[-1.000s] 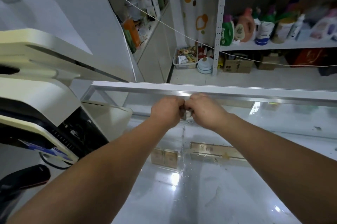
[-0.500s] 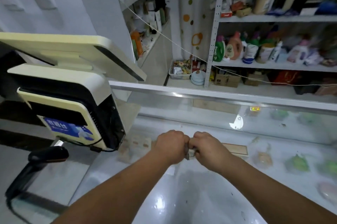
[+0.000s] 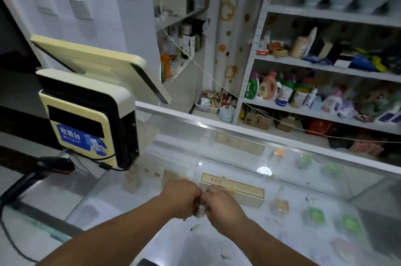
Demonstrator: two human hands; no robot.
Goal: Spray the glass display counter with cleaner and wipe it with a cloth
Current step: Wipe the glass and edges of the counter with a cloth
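My left hand (image 3: pixel 181 198) and my right hand (image 3: pixel 221 208) are fisted side by side over the glass display counter (image 3: pixel 217 242), knuckles touching. Between them they grip a small greyish wad of cloth (image 3: pixel 200 211), mostly hidden by the fingers. The glass top is wet and streaked in front of my hands. Boxes and small wrapped goods show through the glass. No spray bottle is in view.
A cream checkout terminal (image 3: pixel 86 111) with a blue sticker stands on the counter at the left, cables trailing from it. A black barcode scanner (image 3: pixel 43 170) sits lower left. Metal shelves (image 3: pixel 325 66) with bottles stand beyond the counter's far metal edge (image 3: pixel 238 129).
Both hands, still clenched together on the cloth, have drawn back from the counter's far edge toward me. The view has tilted up and left, bringing the terminal into sight.
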